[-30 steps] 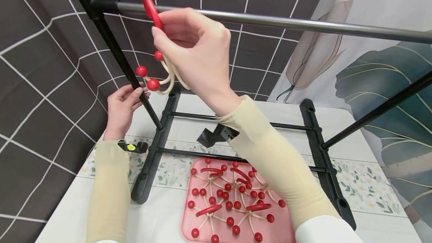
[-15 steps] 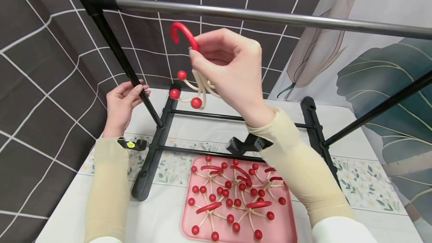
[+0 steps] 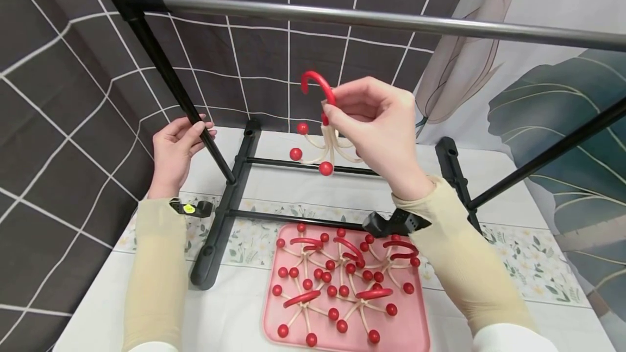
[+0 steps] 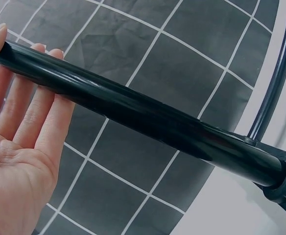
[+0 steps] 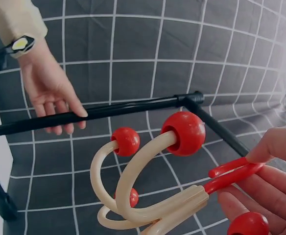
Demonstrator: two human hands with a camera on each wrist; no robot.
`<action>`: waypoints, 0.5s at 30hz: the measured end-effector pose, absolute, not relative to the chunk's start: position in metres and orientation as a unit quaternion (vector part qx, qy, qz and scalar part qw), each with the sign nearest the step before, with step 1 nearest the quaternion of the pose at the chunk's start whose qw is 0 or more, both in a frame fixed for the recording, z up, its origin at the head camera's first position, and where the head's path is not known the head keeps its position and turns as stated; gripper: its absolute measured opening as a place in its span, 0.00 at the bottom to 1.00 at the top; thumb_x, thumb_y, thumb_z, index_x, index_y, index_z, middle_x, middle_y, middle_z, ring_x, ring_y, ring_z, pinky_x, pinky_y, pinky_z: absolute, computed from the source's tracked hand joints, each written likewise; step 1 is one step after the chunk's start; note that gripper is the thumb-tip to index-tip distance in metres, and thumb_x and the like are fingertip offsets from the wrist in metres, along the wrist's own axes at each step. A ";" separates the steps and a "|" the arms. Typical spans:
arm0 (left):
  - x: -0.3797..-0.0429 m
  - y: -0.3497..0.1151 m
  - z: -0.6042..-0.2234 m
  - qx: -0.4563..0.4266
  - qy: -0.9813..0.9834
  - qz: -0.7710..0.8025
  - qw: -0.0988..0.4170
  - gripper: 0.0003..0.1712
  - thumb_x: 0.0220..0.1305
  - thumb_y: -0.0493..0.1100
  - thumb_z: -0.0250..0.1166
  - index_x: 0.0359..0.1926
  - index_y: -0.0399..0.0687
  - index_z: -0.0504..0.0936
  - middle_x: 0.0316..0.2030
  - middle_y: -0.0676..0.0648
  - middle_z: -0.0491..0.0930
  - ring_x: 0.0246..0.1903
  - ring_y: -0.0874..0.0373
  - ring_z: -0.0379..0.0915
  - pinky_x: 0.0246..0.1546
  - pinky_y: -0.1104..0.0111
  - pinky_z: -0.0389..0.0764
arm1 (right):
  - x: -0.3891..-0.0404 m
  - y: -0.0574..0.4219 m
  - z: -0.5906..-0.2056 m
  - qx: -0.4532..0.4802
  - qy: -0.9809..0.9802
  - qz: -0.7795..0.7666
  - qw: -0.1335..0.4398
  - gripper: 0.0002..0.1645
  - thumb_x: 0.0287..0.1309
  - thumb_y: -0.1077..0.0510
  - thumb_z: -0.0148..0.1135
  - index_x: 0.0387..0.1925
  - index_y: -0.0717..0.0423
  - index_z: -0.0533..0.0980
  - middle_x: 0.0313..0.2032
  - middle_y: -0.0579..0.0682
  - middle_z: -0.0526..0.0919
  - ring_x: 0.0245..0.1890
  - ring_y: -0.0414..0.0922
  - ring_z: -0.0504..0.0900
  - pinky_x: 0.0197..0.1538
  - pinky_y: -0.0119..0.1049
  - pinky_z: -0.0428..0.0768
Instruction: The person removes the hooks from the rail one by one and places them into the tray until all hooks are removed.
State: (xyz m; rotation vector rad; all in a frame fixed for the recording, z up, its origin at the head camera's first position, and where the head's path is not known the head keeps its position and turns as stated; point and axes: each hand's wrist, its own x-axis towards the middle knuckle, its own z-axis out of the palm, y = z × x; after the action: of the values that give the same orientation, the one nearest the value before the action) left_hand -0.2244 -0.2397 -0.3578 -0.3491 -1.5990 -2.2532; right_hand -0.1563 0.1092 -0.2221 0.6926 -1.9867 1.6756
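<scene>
My right hand (image 3: 381, 126) pinches a multi-arm hanging hook (image 3: 318, 81) by its red curved top, between thumb and fingers. Cream arms with red ball tips curve out below; the right wrist view shows the cream arms (image 5: 157, 211) bundled at the red stem. It hangs in the air under the grey metal rail (image 3: 342, 15), apart from it. At the left, my left hand (image 3: 173, 148) holds the rack's black post (image 3: 171, 77). In the left wrist view, the thumb lies on one side of the post and the fingers (image 4: 45, 115) pass behind it.
A pink tray (image 3: 408, 330) stands at the front with several similar hooks (image 3: 303, 299) lying in it. The rack's black feet (image 3: 215, 243) and crossbars (image 3: 293, 220) rest on the white table (image 3: 230, 314). Dark tiled cloth hangs behind, a leaf-patterned curtain (image 3: 557, 124) at right.
My right hand has moved right and down, away from the metal rail's left end, carrying the hanging hook with it. My left hand stays on the post.
</scene>
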 end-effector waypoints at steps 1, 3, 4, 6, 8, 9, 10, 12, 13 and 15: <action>-0.224 -0.239 -0.358 -0.123 -0.565 -0.796 0.178 0.15 0.66 0.31 0.68 0.51 0.25 0.83 0.40 0.39 0.87 0.38 0.51 0.87 0.47 0.64 0.85 | -0.155 0.112 -0.225 0.249 -0.724 0.604 0.221 0.08 0.56 0.67 0.74 0.39 0.64 0.86 0.34 0.53 0.89 0.32 0.47 0.89 0.44 0.39 0.87; -0.224 -0.239 -0.357 -0.120 -0.567 -0.795 0.178 0.14 0.67 0.31 0.68 0.51 0.26 0.83 0.40 0.39 0.87 0.38 0.51 0.87 0.47 0.63 0.85 | -0.152 0.118 -0.230 0.247 -0.731 0.599 0.214 0.09 0.56 0.67 0.74 0.40 0.64 0.86 0.35 0.53 0.89 0.33 0.48 0.90 0.45 0.39 0.87; -0.224 -0.239 -0.357 -0.119 -0.567 -0.795 0.178 0.14 0.67 0.31 0.68 0.51 0.26 0.83 0.40 0.39 0.87 0.38 0.51 0.87 0.47 0.63 0.85 | -0.150 0.121 -0.233 0.246 -0.733 0.599 0.209 0.08 0.56 0.67 0.74 0.40 0.64 0.85 0.35 0.53 0.89 0.33 0.48 0.90 0.45 0.39 0.87; -0.223 -0.239 -0.357 -0.117 -0.568 -0.795 0.178 0.14 0.67 0.31 0.68 0.51 0.27 0.83 0.40 0.39 0.87 0.38 0.51 0.87 0.47 0.63 0.85 | -0.146 0.127 -0.237 0.243 -0.737 0.599 0.198 0.08 0.57 0.68 0.74 0.39 0.64 0.85 0.35 0.54 0.89 0.34 0.49 0.89 0.44 0.39 0.87; -0.223 -0.238 -0.356 -0.116 -0.569 -0.794 0.178 0.13 0.67 0.31 0.67 0.51 0.28 0.84 0.40 0.39 0.87 0.38 0.51 0.87 0.47 0.63 0.85 | -0.142 0.134 -0.242 0.241 -0.743 0.595 0.188 0.08 0.57 0.68 0.74 0.40 0.64 0.85 0.35 0.54 0.89 0.34 0.49 0.89 0.44 0.39 0.87; -0.223 -0.238 -0.356 -0.116 -0.569 -0.794 0.179 0.13 0.67 0.31 0.67 0.51 0.28 0.84 0.40 0.39 0.87 0.38 0.51 0.87 0.47 0.63 0.85 | -0.140 0.138 -0.244 0.239 -0.749 0.590 0.186 0.08 0.57 0.68 0.74 0.40 0.64 0.85 0.35 0.53 0.89 0.34 0.49 0.89 0.44 0.39 0.87; -0.223 -0.238 -0.356 -0.116 -0.569 -0.794 0.179 0.13 0.67 0.31 0.68 0.51 0.28 0.84 0.40 0.39 0.87 0.38 0.51 0.87 0.47 0.63 0.85 | -0.137 0.142 -0.246 0.237 -0.755 0.583 0.184 0.09 0.57 0.68 0.74 0.40 0.63 0.85 0.36 0.53 0.89 0.35 0.48 0.89 0.44 0.38 0.87; -0.223 -0.237 -0.356 -0.116 -0.569 -0.794 0.179 0.13 0.67 0.31 0.67 0.51 0.28 0.84 0.39 0.39 0.87 0.38 0.51 0.87 0.47 0.63 0.85 | -0.132 0.150 -0.248 0.233 -0.767 0.570 0.179 0.10 0.57 0.68 0.74 0.41 0.63 0.85 0.37 0.52 0.89 0.36 0.47 0.90 0.45 0.38 0.87; -0.223 -0.237 -0.355 -0.116 -0.569 -0.794 0.179 0.13 0.67 0.31 0.67 0.51 0.28 0.84 0.39 0.39 0.87 0.38 0.51 0.87 0.47 0.63 0.85 | -0.130 0.154 -0.250 0.230 -0.775 0.562 0.177 0.10 0.56 0.68 0.74 0.41 0.63 0.85 0.37 0.51 0.89 0.36 0.46 0.89 0.45 0.37 0.87; -0.223 -0.238 -0.355 -0.115 -0.568 -0.795 0.179 0.13 0.67 0.30 0.67 0.51 0.27 0.84 0.39 0.39 0.87 0.38 0.50 0.87 0.47 0.63 0.85 | -0.125 0.162 -0.252 0.224 -0.782 0.555 0.173 0.11 0.56 0.69 0.75 0.42 0.63 0.85 0.37 0.52 0.89 0.36 0.46 0.90 0.45 0.36 0.86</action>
State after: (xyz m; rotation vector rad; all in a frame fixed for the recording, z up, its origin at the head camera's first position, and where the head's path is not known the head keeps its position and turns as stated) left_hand -0.2230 -0.2375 -0.3555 -0.3257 -1.6060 -2.2469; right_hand -0.1250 0.1622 -0.2522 0.6353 -2.2196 1.5739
